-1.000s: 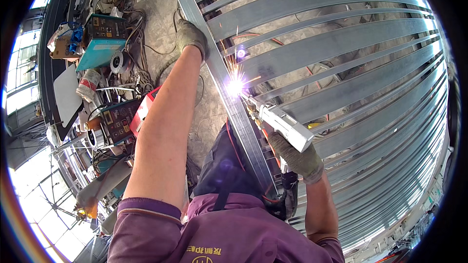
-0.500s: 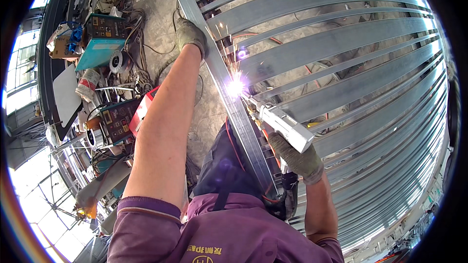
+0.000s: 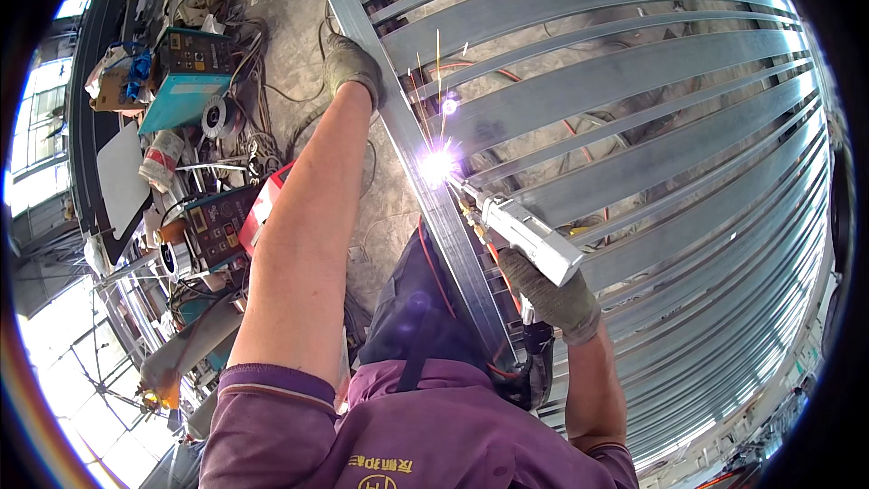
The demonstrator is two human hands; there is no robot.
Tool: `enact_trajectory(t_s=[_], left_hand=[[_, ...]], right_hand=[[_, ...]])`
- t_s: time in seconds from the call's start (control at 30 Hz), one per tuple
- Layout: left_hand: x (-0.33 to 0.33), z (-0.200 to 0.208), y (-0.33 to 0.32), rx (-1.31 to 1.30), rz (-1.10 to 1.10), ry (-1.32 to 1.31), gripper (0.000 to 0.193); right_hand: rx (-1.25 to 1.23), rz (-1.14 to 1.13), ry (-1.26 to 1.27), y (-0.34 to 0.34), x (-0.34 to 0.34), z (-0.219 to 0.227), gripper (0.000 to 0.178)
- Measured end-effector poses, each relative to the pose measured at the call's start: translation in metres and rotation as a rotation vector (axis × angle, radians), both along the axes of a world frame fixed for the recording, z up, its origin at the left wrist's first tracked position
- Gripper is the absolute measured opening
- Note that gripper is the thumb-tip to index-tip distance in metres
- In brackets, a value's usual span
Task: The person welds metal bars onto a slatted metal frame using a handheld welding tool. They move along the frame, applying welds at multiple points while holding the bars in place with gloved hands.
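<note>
My left hand (image 3: 352, 69), in a grey-green work glove, is closed on the outer edge of a long galvanized steel rail (image 3: 396, 116); some of its fingers are hidden. In my right hand (image 3: 554, 294), gloved alike, is a silver-grey handheld welding gun (image 3: 532, 237). The gun slants up and left, its nozzle at the rail where a flat cross slat (image 3: 534, 118) meets it. A white-violet glare (image 3: 436, 167) with sparks covers that joint and hides the exact contact. Hose and cable trail from the gun toward my body.
Many parallel steel slats stretch away to the right. On the left stand teal welding machines (image 3: 186, 81), a wire spool (image 3: 218, 115), a red box (image 3: 262, 204) and tangled cables (image 3: 262, 140). An orange hose (image 3: 579, 140) lies on the concrete floor beneath the slats.
Fewer sparks fly now, in longer thin streaks straight upward. The glare stays at nearly the same spot on the rail. Both hands have hardly moved.
</note>
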State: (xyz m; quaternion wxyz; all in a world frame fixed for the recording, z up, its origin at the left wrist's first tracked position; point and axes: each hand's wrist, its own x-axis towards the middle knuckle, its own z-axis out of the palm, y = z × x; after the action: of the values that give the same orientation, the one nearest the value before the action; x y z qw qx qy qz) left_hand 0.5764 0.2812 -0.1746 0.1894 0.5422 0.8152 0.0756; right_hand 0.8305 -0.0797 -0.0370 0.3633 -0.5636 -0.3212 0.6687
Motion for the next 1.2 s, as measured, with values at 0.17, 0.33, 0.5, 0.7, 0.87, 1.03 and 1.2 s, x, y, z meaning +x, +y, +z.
enact_trajectory(t_s=[0.17, 0.33, 0.5, 0.7, 0.87, 1.03, 1.2], left_hand=[[0.016, 0.017, -0.008, 0.042, 0.226, -0.272, 0.07], [0.021, 0.029, -0.007, 0.043, 0.451, -0.563, 0.071], [0.021, 0.026, -0.009, 0.062, 0.444, -0.597, 0.069], [-0.005, -0.013, 0.0, 0.034, 0.204, -0.496, 0.057], [0.037, 0.062, -0.02, 0.012, 0.505, -0.731, 0.059], [0.024, 0.004, -0.007, 0.148, 0.481, -0.981, 0.079], [0.018, 0.009, -0.006, 0.048, 0.432, -0.974, 0.081]], right_hand=[[-0.062, -0.025, -0.005, 0.001, -0.001, 0.011, 0.041], [-0.123, -0.099, 0.051, -0.008, -0.005, 0.023, 0.04], [-0.183, -0.149, -0.003, -0.013, -0.001, 0.036, 0.037], [-0.18, -0.204, -0.057, -0.028, -0.006, 0.039, 0.036], [-0.235, -0.22, -0.107, -0.041, -0.016, 0.042, 0.036], [-0.103, -0.326, -0.222, -0.05, -0.045, 0.047, 0.034], [-0.216, -0.332, -0.219, -0.06, -0.066, 0.057, 0.034]])
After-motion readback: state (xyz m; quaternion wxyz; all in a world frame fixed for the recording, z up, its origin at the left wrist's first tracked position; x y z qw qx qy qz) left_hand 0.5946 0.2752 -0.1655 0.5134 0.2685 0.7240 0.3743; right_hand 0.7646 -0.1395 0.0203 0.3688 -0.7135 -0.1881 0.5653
